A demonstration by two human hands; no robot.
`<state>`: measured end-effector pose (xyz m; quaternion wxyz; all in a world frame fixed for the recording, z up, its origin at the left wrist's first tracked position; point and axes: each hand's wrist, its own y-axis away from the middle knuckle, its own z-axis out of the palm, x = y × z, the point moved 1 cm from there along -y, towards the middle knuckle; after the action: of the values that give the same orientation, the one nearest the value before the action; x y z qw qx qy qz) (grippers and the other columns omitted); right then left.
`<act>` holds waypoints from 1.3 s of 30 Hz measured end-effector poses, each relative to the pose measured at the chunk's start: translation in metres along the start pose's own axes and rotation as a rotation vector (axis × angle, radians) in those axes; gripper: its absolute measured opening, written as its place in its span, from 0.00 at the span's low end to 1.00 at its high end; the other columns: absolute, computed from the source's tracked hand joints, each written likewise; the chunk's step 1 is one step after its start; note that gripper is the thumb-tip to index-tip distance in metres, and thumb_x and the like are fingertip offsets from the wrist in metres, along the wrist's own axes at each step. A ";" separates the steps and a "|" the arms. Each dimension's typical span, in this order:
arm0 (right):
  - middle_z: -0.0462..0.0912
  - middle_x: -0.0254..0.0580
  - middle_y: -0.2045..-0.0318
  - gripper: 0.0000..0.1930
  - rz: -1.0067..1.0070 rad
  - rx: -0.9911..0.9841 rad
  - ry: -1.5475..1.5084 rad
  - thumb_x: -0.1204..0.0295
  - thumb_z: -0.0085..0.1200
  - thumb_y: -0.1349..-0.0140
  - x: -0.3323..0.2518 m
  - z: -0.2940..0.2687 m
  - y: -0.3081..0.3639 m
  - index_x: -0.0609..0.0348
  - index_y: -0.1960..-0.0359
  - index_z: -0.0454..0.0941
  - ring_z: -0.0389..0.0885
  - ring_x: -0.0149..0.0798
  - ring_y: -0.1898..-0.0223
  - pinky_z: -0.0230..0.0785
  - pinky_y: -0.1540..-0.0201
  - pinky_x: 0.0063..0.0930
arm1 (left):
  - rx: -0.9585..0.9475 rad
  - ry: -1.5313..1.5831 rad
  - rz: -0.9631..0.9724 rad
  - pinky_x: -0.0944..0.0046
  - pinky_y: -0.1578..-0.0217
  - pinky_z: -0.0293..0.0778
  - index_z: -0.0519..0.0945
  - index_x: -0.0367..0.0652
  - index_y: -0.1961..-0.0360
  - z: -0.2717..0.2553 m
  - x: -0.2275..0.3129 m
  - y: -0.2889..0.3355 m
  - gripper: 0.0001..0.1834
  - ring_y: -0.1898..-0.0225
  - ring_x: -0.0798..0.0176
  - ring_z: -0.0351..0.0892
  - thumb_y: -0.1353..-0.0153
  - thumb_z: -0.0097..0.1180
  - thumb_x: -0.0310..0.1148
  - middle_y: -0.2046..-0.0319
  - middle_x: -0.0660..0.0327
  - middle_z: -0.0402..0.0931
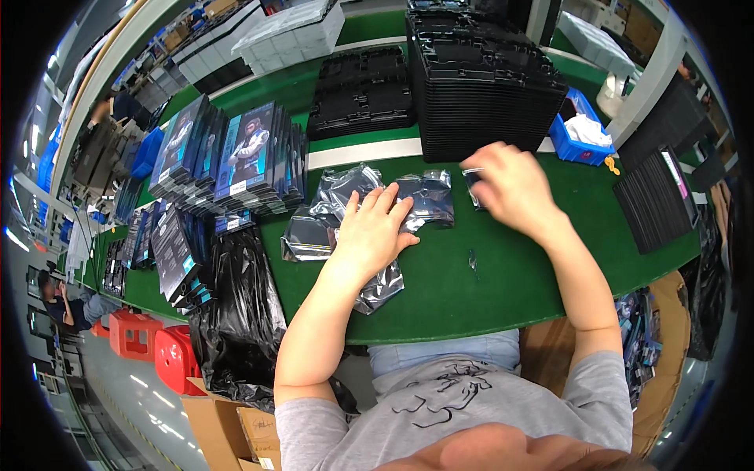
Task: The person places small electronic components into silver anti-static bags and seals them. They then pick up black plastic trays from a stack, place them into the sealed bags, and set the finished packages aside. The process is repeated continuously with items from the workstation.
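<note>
Several shiny silver-grey antistatic bags (338,192) lie in a loose, overlapping heap on the green work table (510,294). Spread across the middle of the heap is my left hand (373,228), palm down, fingers apart. To its right, my right hand (510,184) is curled, slightly blurred, just in front of the tall stack of black trays. Under its fingertips a small dark, shiny-edged piece (472,185) shows; most of it is covered, so its kind cannot be told. A small clear scrap (472,261) lies on the table nearer to me.
Stacked printed boxes (250,153) stand at the left, beside a black plastic bag (239,286). Behind are black trays in a tall stack (487,102) and a lower one (361,94). A blue bin (585,149) and upright black panels (652,204) sit at the right.
</note>
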<state>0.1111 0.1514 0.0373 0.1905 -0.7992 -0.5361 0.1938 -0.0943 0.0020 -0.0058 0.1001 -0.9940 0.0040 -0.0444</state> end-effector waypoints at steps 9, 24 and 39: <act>0.81 0.43 0.52 0.13 -0.204 -0.117 -0.353 0.74 0.63 0.45 0.003 0.020 0.003 0.58 0.58 0.77 0.81 0.49 0.58 0.76 0.56 0.37 | 0.029 0.064 -0.120 0.43 0.35 0.61 0.72 0.45 0.39 -0.005 0.000 -0.002 0.33 0.35 0.50 0.66 0.44 0.65 0.46 0.37 0.53 0.67; 0.77 0.54 0.51 0.11 0.375 -0.149 -1.795 0.62 0.46 0.27 -0.008 0.024 0.012 0.57 0.59 0.63 0.85 0.49 0.54 0.83 0.57 0.34 | 0.250 1.721 -0.103 0.56 0.40 0.68 0.69 0.37 0.42 0.004 0.004 -0.023 0.27 0.43 0.58 0.74 0.36 0.62 0.40 0.46 0.51 0.75; 0.78 0.44 0.70 0.06 -0.044 -0.750 -0.716 0.79 0.62 0.46 -0.024 0.015 0.013 0.63 0.71 0.76 0.80 0.45 0.68 0.73 0.62 0.35 | 0.886 2.050 -0.263 0.56 0.44 0.71 0.69 0.42 0.48 -0.027 -0.036 -0.007 0.12 0.49 0.63 0.74 0.30 0.51 0.29 0.52 0.60 0.74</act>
<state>0.1047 0.1259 0.0204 -0.3006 -0.6847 -0.6168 0.2456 -0.1330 0.0036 0.0190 0.3883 -0.3575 -0.0365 -0.8486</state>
